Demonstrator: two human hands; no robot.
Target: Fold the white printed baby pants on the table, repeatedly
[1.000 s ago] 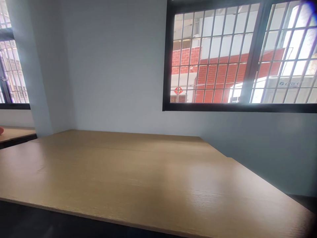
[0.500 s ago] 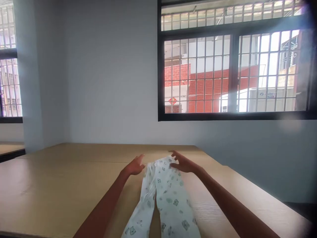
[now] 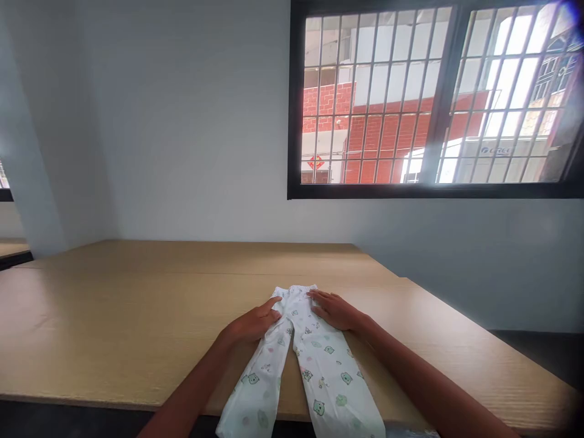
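Note:
A small pair of white trousers [image 3: 314,359] printed with little green animal faces lies flat on the wooden table [image 3: 114,316], waistband away from me, both legs running over the near edge. My left hand [image 3: 253,322] rests on the left side of the waist with fingers stretched out. My right hand [image 3: 335,310] lies flat on the right side of the waist, fingers extended too. Neither hand grips the cloth.
The table reaches back to a grey wall and meets a second tabletop [image 3: 205,252] behind. A barred window [image 3: 429,103] shows a red brick building outside. The table's right edge [image 3: 483,340] drops to a dark floor.
One second ago the table was bare with no hands in view. The trousers then appeared with my hands hovering over the waist; now both hands press down on it, nearer to me.

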